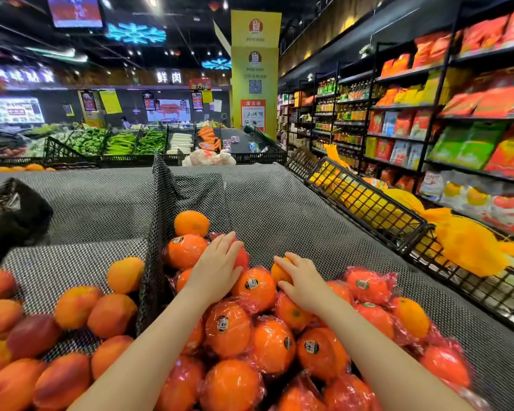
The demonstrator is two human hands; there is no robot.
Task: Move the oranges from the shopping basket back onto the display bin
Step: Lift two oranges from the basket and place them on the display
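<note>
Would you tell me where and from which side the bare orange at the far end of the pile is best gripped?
Judging by its pose, the bare orange is best cupped over its rounded top, coming from above and the near right. It sits unwrapped and exposed on top, with the mesh divider close on its left and a wrapped orange just in front. The left hand is nearest.

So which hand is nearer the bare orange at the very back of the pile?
Left. The left hand rests on a wrapped orange just in front of and right of that bare orange. The right hand sits farther right, on another orange.
</note>
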